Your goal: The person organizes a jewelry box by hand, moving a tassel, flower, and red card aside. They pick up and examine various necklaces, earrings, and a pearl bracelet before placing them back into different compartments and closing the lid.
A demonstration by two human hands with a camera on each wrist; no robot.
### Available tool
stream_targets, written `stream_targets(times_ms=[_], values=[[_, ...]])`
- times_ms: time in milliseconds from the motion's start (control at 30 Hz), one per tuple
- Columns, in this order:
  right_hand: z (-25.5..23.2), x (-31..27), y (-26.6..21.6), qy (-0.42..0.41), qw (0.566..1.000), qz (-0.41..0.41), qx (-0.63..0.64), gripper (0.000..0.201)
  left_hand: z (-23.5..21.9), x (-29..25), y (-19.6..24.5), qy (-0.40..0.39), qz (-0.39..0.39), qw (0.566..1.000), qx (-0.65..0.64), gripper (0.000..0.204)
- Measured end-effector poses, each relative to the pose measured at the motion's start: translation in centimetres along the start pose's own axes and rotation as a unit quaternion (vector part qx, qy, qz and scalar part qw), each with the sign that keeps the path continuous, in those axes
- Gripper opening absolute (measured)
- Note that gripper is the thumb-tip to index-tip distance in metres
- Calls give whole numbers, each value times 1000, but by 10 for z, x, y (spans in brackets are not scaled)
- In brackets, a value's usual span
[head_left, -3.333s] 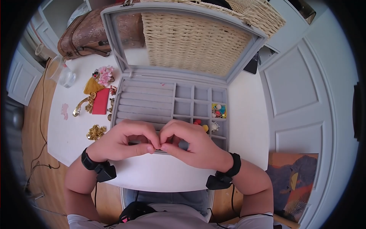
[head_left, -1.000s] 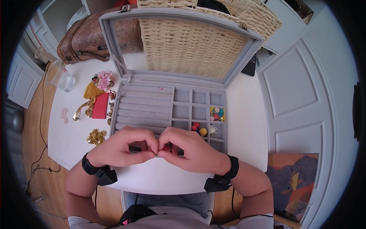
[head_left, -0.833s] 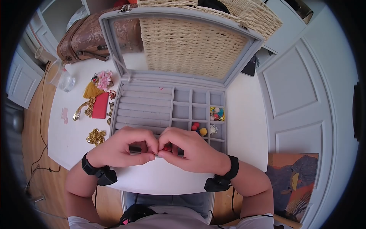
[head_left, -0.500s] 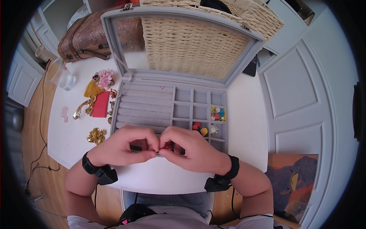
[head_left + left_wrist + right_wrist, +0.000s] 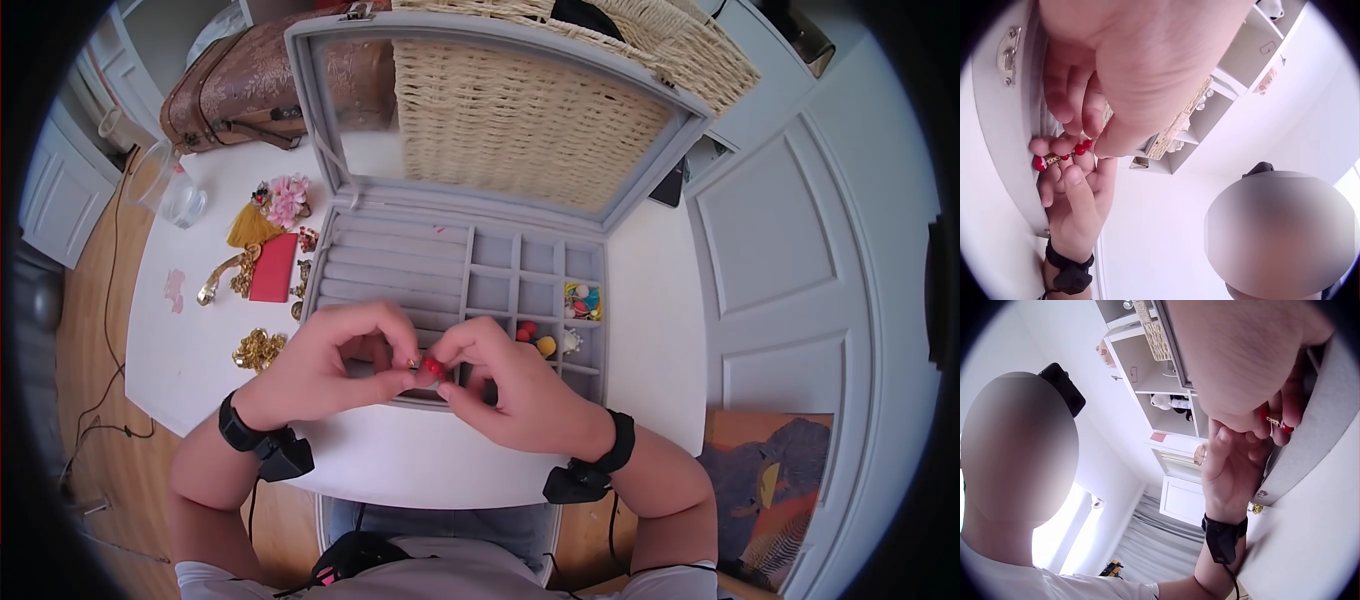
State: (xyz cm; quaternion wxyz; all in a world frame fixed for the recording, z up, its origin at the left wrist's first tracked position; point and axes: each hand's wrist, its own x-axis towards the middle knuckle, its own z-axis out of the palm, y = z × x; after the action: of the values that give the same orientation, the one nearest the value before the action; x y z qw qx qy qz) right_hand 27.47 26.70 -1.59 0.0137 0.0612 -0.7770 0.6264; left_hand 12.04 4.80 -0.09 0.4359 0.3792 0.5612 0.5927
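Note:
Both hands meet over the front edge of a grey jewellery box (image 5: 533, 258), whose glass lid (image 5: 500, 120) stands raised. Between them is a strand of red beads (image 5: 435, 368) with gold parts. My left hand (image 5: 325, 370) pinches one end, where a small gold tip shows at the fingertips. My right hand (image 5: 515, 395) holds the other side between thumb and fingers. In the left wrist view the red beads (image 5: 1080, 150) lie across the right fingers, with a gold piece and a red-and-white charm (image 5: 1040, 163). Part of the strand is hidden by the fingers.
Left of the box lie gold chains (image 5: 260, 349), a red packet (image 5: 273, 268), a yellow tassel (image 5: 252, 226) and a pink flower ornament (image 5: 288, 200). Box compartments hold colourful trinkets (image 5: 581, 300) and pompoms (image 5: 545, 345). A wicker basket (image 5: 520, 125) and brown case (image 5: 265, 85) stand behind.
The fingertips, pressed together before, have moved slightly apart. More of the red beads shows between the hands. The head view has shifted a little.

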Motion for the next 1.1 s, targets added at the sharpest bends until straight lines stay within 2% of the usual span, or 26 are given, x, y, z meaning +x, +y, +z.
stream_targets(times_ms=[100, 167, 267, 767, 933, 1100], values=[[-1, -2, 2, 13, 999, 7, 48, 29, -1, 1, -4, 18, 16, 1000, 11, 19], [-6, 1, -2, -48, 998, -21, -20, 27, -1, 3, -6, 26, 32, 999, 13, 19], [-4, 2, -4, -42, 996, -57, -47, 26, 1, 3, -8, 49, 39, 998, 1, 18], [-6, 1, -10, -40, 997, -40, -49, 31, 1, 3, -5, 96, 19, 995, -36, 18], [-6, 1, -8, -45, 996, -45, -56, 28, -2, 3, -5, 90, 61, 994, 11, 21], [-6, 1, -10, -44, 996, -47, -57, 26, -5, 4, -2, 99, 72, 992, 24, 22]])
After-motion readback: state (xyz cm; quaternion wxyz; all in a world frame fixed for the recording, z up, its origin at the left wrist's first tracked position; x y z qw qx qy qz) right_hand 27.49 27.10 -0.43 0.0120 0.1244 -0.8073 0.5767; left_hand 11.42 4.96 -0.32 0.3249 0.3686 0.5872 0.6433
